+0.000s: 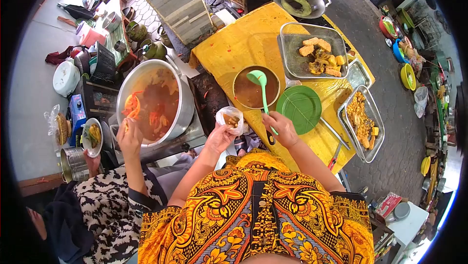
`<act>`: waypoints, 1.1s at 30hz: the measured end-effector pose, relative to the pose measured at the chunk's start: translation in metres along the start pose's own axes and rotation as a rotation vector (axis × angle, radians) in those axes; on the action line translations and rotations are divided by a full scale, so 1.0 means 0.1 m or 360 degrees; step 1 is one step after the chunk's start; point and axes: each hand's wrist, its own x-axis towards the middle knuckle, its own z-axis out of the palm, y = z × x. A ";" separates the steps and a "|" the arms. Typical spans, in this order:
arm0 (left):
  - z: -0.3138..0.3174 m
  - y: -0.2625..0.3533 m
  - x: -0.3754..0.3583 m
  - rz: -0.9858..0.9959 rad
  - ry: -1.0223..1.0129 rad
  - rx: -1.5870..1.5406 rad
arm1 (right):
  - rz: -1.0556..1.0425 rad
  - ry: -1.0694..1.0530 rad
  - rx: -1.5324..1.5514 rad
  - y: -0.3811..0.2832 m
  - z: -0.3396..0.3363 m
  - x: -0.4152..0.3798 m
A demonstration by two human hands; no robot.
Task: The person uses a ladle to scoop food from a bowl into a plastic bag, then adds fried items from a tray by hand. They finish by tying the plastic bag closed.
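Note:
My left hand (220,138) holds a small clear plastic bag (230,120) with brown food in it. My right hand (282,128) grips the handle of a pale green ladle (257,77), whose bowl is over a round pot of brown sauce (247,96) on the yellow table (234,45). Just right of that hand lies a green plate (299,110). On the left, another person's hand (130,140) holds something orange-red over a large pot (183,105) of reddish broth.
Wire baskets of fried food (312,30) (361,118) stand on the table's right side. A wok (298,1) is beyond its back edge. Tongs (335,133) lie right of the plate. The co-worker's patterned sleeve (112,200) is close on the left.

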 end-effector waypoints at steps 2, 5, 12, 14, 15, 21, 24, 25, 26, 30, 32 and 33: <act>0.04 0.00 -0.01 -0.0004 0.0077 -0.0009 | -0.0046 0.0015 -0.0040 0.12 0.05 0.06; 0.01 -0.01 -0.04 -0.0024 0.0077 -0.0045 | 0.0002 -0.0143 -0.0169 0.22 0.13 0.09; -0.14 -0.07 0.00 -0.0060 -0.0015 -0.0130 | 0.0103 -0.0017 -0.0049 0.16 0.24 0.14; -0.19 -0.09 0.02 -0.0046 -0.0052 -0.0117 | 0.0164 0.0088 -0.0040 0.13 0.25 0.17; -0.18 -0.09 0.03 -0.0042 -0.0058 -0.0118 | 0.0182 0.0187 0.0073 0.14 0.26 0.18; -0.19 -0.10 0.04 -0.0073 0.0029 -0.0131 | 0.0167 0.0274 0.0040 0.04 0.21 0.21; -0.18 -0.09 0.04 -0.0102 0.0032 -0.0126 | 0.0101 0.0131 -0.0204 0.03 0.23 0.24; -0.15 -0.09 0.03 -0.0078 0.0052 -0.0090 | 0.0082 0.0039 -0.0343 0.03 0.24 0.26; -0.11 -0.08 0.00 -0.0055 0.0070 -0.0056 | 0.0085 0.0040 -0.0345 0.01 0.24 0.29; -0.14 -0.07 0.04 -0.0055 0.0074 -0.0080 | 0.0101 0.0154 -0.0433 -0.08 0.22 0.56; -0.06 -0.04 0.00 -0.0033 0.0012 -0.0038 | 0.0152 0.0190 -0.0460 -0.09 0.17 0.75; -0.09 -0.05 0.02 -0.0036 0.0010 -0.0043 | 0.0189 0.0149 -0.0507 -0.07 0.16 0.85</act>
